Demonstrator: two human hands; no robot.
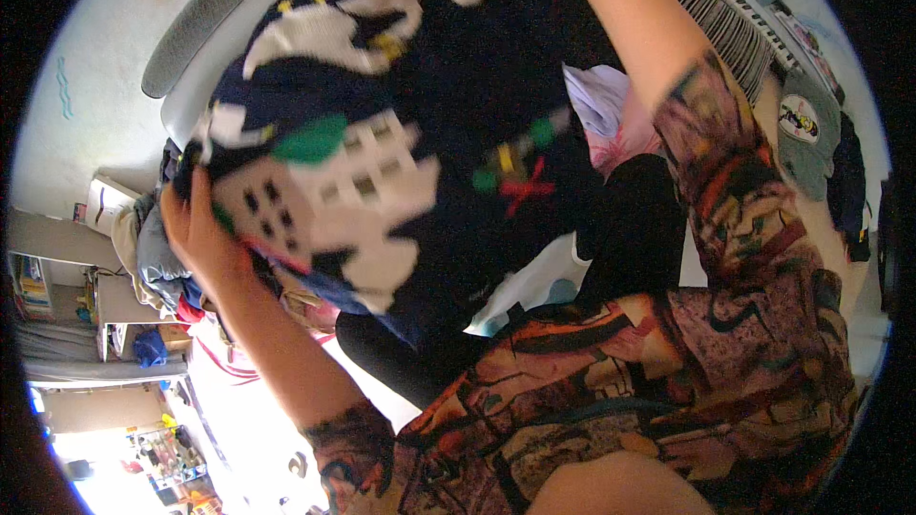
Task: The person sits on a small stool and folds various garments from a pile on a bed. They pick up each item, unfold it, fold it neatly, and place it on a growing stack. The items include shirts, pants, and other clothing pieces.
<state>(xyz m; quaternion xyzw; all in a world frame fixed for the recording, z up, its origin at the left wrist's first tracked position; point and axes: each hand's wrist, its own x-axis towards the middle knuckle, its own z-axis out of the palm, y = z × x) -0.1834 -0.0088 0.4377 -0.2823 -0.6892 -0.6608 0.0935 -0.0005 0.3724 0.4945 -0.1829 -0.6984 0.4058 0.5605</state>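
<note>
A dark navy knitted garment [458, 86], probably a sweater, is held up and spread out before me. Its front carries white animal-like shapes, a pale building with dark windows, and green and red patches. My left hand [197, 229] grips its left edge, thumb up along the fabric. My right forearm [622, 21] reaches to the top rim of the view, where the hand is cut off. Beneath the garment show my black-clad legs [633, 229] and a white cloth with blue-grey patches [544, 290]. Motion blurs parts of the knit.
A folded lavender cloth [597, 96] lies right of the garment. Heaped clothes [154, 257] stand at left, near a shelf with books [32, 279]. A grey padded bar [215, 21] runs along the upper left. A grey garment with a round print [801, 125] lies at far right.
</note>
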